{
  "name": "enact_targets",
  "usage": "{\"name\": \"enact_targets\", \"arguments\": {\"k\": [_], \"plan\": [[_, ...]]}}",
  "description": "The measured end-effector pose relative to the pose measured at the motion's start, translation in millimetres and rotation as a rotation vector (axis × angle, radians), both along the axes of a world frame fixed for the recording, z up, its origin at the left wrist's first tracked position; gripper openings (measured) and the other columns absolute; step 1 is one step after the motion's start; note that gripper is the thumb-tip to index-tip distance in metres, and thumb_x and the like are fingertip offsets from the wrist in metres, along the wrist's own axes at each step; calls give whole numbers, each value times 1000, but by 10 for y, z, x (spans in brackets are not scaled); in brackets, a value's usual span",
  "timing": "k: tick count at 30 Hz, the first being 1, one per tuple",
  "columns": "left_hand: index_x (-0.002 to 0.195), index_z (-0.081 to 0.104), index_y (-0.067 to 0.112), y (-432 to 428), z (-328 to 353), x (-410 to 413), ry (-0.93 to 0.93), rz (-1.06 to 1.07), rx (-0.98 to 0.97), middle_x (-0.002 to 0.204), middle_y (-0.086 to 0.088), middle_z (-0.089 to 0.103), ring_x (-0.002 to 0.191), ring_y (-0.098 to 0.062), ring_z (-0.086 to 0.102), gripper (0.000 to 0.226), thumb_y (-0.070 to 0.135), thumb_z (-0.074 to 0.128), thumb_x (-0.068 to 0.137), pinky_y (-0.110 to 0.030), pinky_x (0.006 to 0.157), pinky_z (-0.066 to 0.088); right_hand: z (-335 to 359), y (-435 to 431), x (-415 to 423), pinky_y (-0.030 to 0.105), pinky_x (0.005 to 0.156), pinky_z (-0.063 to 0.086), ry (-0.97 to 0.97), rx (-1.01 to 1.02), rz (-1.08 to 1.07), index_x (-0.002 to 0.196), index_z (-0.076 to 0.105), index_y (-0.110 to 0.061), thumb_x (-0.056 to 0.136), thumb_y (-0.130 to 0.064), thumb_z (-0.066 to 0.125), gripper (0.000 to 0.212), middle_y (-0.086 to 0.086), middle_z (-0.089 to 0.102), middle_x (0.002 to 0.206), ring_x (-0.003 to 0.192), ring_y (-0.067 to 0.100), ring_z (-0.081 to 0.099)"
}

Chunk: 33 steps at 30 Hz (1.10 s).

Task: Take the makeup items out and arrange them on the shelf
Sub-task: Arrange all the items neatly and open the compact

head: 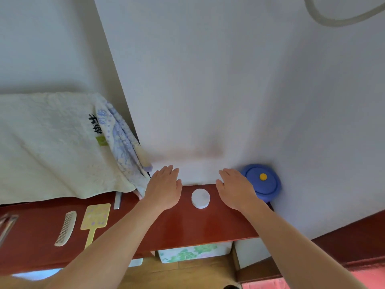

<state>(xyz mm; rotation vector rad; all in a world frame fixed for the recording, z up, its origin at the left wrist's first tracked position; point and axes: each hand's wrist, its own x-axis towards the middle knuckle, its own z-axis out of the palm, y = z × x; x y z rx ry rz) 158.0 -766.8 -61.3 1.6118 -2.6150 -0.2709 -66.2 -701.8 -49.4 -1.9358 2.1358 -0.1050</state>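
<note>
Hovering palm-down over the back of the shelf (187,226), close to the wall: left hand (163,187) and right hand (236,188), both flat, fingers straight and together, gripping nothing. Impossible to tell whether touching the wood or just above it.

Flanking a white jar (200,198), upright on the shelf between the two hands, near each but apart from both. Further left, already laid out side by side: a comb (66,228) and a yellow paddle (96,217), perhaps a mirror, well apart from the jar. At the right end, just beside the right hand: a blue pot (263,181) with a yellow knob, tight against the wall.

Probably settling the jar's place, with more items to fetch, perhaps from the flowered box (193,252) below.

Possible trouble from here:
- Dragging a wrist or forearm across the jar while pulling back; likely to slide on the glossy wood and drop off the front edge.
- Bumping the pot with the right hand's outer edge; seemingly perched at the very end of the shelf, so little room before tipping off.
- Catching the towel (52,147) hanging by the left hand and pulling it down.
- Crowding later items into the gap and toppling the jar.
</note>
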Motion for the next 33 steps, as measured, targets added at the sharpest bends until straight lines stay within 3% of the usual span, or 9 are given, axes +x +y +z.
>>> {"name": "enact_targets", "arguments": {"k": [5,12,21,29,33], "plan": [[150,36,10,-89,-107,-116,-7,37,51,156,-9,37,144,-25,31,49,31,32,105,-37,116,26,-123,-177,-99,32,115,22,-4,33,39,148,34,-10,105,-35,28,50,6,36,153,141,22,29],[150,35,11,-75,-232,-280,14,138,134,154,-8,39,143,-23,33,49,30,32,105,-37,117,27,-298,-419,-248,36,106,36,-48,66,142,131,49,-8,103,-32,31,41,6,52,135,125,25,43],[156,25,12,-104,-618,-309,83,189,290,163,-7,26,150,-20,22,56,35,34,105,-34,123,18,-697,-566,-308,33,115,26,-128,182,221,148,34,-12,103,-37,34,52,4,37,153,141,21,31],[159,13,22,-57,-1075,-297,96,96,459,166,1,13,152,-15,12,86,43,62,91,-32,121,18,-1135,-655,-333,31,115,27,-182,260,280,152,26,-23,89,-49,58,75,-6,28,157,143,14,26],[156,19,20,-66,-1339,-379,82,91,445,161,0,24,148,-17,22,96,49,72,82,-35,120,26,-1358,-686,-309,28,112,27,-213,262,293,151,27,-26,82,-50,67,84,-10,30,155,141,12,27]]}}
